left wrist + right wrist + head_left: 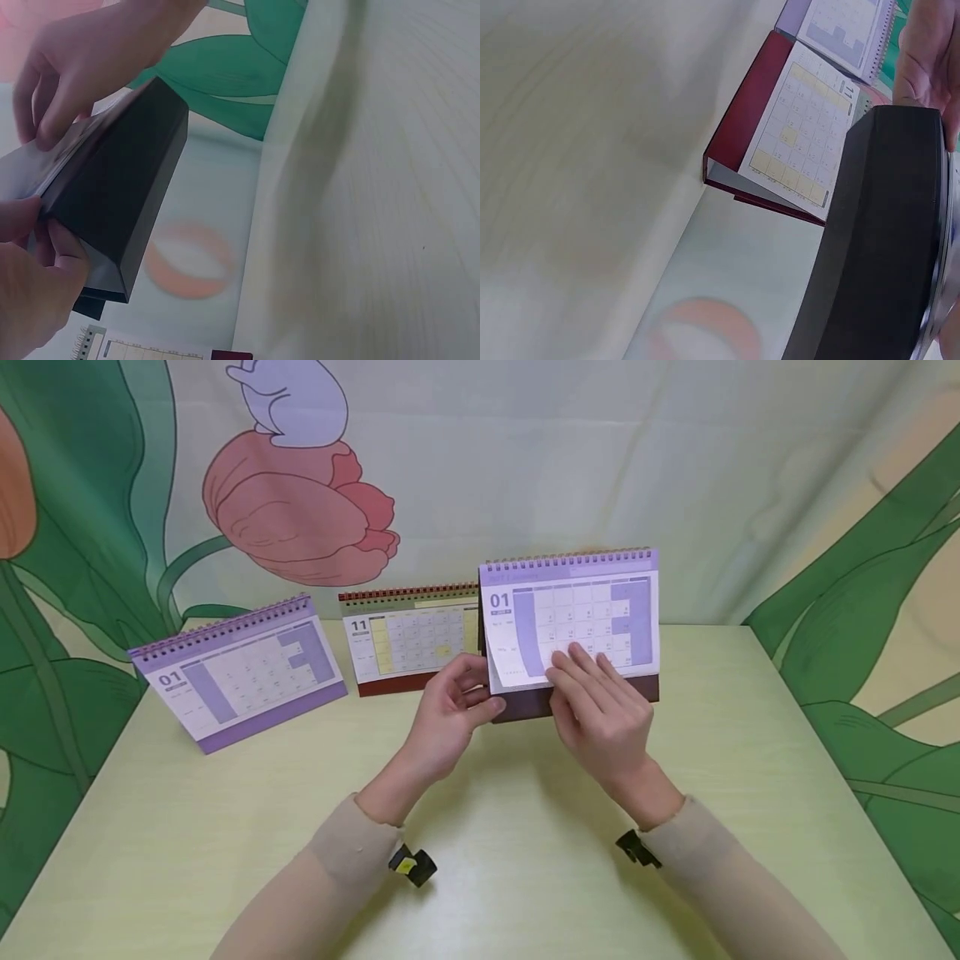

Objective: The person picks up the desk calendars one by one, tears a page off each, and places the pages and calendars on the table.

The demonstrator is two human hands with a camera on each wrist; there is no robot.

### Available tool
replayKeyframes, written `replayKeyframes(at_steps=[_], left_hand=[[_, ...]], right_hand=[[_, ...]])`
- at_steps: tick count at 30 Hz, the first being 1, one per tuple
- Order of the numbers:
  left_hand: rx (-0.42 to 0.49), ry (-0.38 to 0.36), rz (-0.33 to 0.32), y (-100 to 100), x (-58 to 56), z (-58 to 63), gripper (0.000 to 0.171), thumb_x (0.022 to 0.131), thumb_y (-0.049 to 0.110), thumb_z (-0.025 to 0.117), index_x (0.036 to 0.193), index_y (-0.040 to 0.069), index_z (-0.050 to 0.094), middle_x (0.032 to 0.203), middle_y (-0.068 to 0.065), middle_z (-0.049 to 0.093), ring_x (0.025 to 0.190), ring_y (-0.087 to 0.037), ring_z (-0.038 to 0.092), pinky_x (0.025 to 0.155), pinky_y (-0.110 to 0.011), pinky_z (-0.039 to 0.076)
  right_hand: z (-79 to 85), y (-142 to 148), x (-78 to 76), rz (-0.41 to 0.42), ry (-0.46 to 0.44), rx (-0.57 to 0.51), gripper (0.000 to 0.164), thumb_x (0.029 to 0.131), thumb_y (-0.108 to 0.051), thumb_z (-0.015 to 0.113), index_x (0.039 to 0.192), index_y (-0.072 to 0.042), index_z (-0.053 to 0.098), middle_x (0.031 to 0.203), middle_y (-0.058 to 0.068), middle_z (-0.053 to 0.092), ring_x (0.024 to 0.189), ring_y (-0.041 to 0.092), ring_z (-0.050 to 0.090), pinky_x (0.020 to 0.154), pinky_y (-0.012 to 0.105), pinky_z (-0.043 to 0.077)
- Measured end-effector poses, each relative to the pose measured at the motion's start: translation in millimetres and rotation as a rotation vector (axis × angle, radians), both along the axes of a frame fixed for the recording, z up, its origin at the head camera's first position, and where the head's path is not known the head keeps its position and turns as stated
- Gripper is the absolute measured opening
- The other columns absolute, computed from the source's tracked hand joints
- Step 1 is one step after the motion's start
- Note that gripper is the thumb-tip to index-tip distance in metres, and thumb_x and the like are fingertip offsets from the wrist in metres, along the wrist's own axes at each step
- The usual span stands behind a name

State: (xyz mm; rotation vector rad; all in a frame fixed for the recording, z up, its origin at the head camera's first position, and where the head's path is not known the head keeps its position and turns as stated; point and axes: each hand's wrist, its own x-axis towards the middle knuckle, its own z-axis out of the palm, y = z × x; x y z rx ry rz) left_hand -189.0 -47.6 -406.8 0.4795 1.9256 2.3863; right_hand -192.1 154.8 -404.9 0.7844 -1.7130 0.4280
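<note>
A desk calendar (555,610) with a purple January page "01" and a black base (120,180) is held up over the table. My left hand (450,714) grips its lower left edge, with the thumb in front and the fingers curled at the side. Across the lower part of the page, my right hand (607,718) lays its nearly straight fingers. The sheet's lower left corner curls slightly away from those behind it. In the right wrist view the black base (885,225) covers most of the page.
Behind on the left stands a calendar with a yellow November page (412,639) and dark red base, partly covered by the held one. Farther left, a purple calendar (240,677) stands angled on the pale table (480,877). A printed curtain (525,460) hangs behind.
</note>
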Motion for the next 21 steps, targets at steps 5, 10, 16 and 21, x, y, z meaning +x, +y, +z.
replayKeyframes(at_steps=[5, 10, 16, 21], left_hand=[[0.036, -0.030, 0.001, 1.6, -0.4, -2.3, 0.035, 0.089, -0.021, 0.061, 0.121, -0.007, 0.056, 0.120, -0.022, 0.067, 0.099, -0.023, 0.067, 0.085, -0.032, 0.057], [0.038, -0.034, 0.009, 2.9, -1.5, -4.1, 0.036, 0.089, -0.021, 0.060, 0.122, -0.007, 0.057, 0.120, -0.022, 0.067, 0.099, -0.023, 0.067, 0.083, -0.031, 0.057], [0.040, -0.031, 0.028, 3.5, -2.1, -4.3, 0.035, 0.090, -0.021, 0.059, 0.121, -0.007, 0.057, 0.120, -0.022, 0.067, 0.098, -0.023, 0.068, 0.082, -0.030, 0.057], [0.043, -0.024, 0.043, 3.0, -2.1, -4.3, 0.035, 0.089, -0.021, 0.060, 0.120, -0.006, 0.057, 0.121, -0.022, 0.067, 0.099, -0.025, 0.068, 0.081, -0.030, 0.057]], right_hand=[[-1.2, -0.6, -2.4, 0.001, -0.038, 0.001, 0.015, 0.090, 0.001, 0.069, 0.101, 0.003, 0.078, 0.105, 0.015, 0.076, 0.100, 0.034, 0.073, 0.085, 0.055, 0.058], [-2.4, -0.8, -3.8, 0.000, -0.037, -0.005, 0.014, 0.085, 0.004, 0.075, 0.099, 0.002, 0.079, 0.104, 0.015, 0.076, 0.100, 0.033, 0.073, 0.086, 0.055, 0.058], [-3.0, -2.1, -4.0, -0.001, -0.038, -0.012, 0.015, 0.084, 0.004, 0.079, 0.098, 0.001, 0.080, 0.103, 0.014, 0.076, 0.101, 0.032, 0.073, 0.087, 0.053, 0.058], [-4.9, -3.5, -4.3, -0.011, -0.054, -0.019, 0.017, 0.088, 0.000, 0.077, 0.105, -0.001, 0.080, 0.104, 0.014, 0.076, 0.101, 0.032, 0.073, 0.089, 0.054, 0.057]])
